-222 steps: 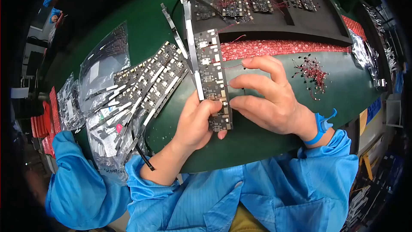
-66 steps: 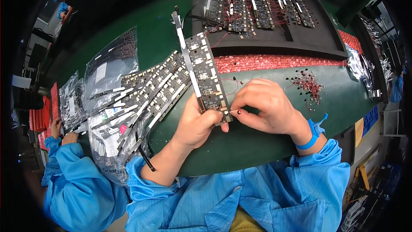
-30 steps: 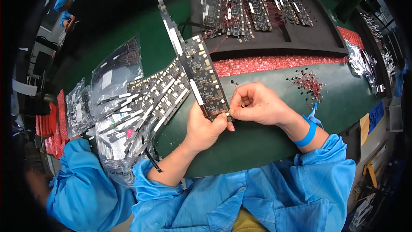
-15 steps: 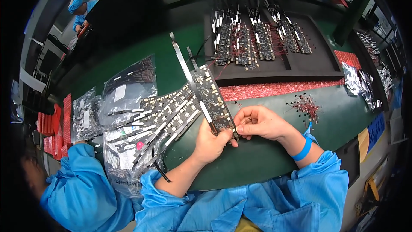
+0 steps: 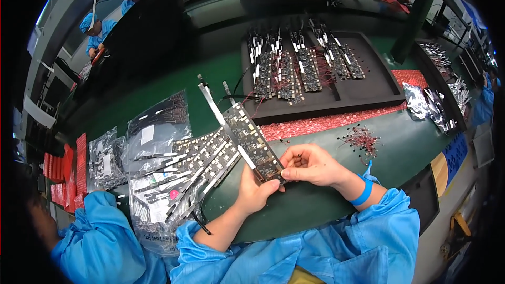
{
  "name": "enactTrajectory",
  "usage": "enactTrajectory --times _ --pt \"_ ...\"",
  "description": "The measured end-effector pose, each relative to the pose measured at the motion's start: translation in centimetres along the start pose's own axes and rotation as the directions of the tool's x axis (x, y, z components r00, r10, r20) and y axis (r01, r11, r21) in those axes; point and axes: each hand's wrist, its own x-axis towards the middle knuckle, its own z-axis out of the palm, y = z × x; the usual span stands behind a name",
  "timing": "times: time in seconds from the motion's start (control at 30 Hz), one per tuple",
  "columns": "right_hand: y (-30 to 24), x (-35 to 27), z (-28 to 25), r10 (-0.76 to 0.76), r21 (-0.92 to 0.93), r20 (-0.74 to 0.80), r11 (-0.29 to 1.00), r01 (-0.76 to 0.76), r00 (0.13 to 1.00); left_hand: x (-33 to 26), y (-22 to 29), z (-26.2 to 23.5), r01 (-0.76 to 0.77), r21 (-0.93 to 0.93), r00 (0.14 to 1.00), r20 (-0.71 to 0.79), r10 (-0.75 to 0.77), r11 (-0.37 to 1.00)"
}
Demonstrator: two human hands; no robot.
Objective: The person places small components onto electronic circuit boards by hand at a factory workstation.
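A long dark circuit board (image 5: 255, 144) with a flat silver-and-white strip cable (image 5: 214, 106) along its left side tilts up over the table. My left hand (image 5: 254, 190) grips its near end, thumb on top and fingers underneath. At the board's near right corner, my right hand (image 5: 310, 165) is closed in a pinch against the edge; anything between the fingertips is hidden. Left of the held board, several similar boards (image 5: 208, 152) lie fanned out with their strip cables. A loose pile of small black parts with red wires (image 5: 361, 142) sits beyond my right wrist.
A black foam tray (image 5: 321, 106) holds rows of wired boards at the back. Red bubble wrap (image 5: 326, 121) runs along its front. Clear plastic bags (image 5: 157, 126) of parts lie at left, beside a co-worker's blue sleeve (image 5: 105, 236). Silver packets (image 5: 428, 106) lie at far right.
The view has tilted up, so the table's things sit lower and more people show at the back. Both hands keep nearly the same hold at the board's near end.
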Motion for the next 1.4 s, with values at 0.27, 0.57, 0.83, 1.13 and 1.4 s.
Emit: enactTrajectory --times 0.27,0.57,0.83,1.13,1.4 --pt "-5.5 -2.9 -0.4 -0.073 -0.047 -0.126 0.997 0.067 0.989 -0.3 -0.5 0.1 0.072 -0.152 0.987 0.153 -0.048 0.986" --pt "-15.3 -8.0 -6.2 -0.429 -0.336 -0.577 0.9 0.277 0.695 0.1 -1.5 0.2 0.252 -0.101 0.957 0.175 -0.232 0.963" --pt "-19.5 -5.0 -14.0 -0.352 -0.373 -0.633 0.919 0.127 0.69 -0.1 -1.5 0.1 0.299 -0.096 0.937 0.216 -0.274 0.949" --pt "-17.2 0.2 -22.6 -0.254 -0.27 -0.653 0.958 0.094 0.714 -0.6 -1.4 -0.5 0.387 -0.113 0.897 0.276 -0.345 0.915" --pt "-8.5 -0.4 -25.8 0.077 -0.097 -0.843 0.952 -0.29 0.532 0.0 -1.3 -0.6 0.413 -0.057 0.883 0.27 -0.384 0.909"
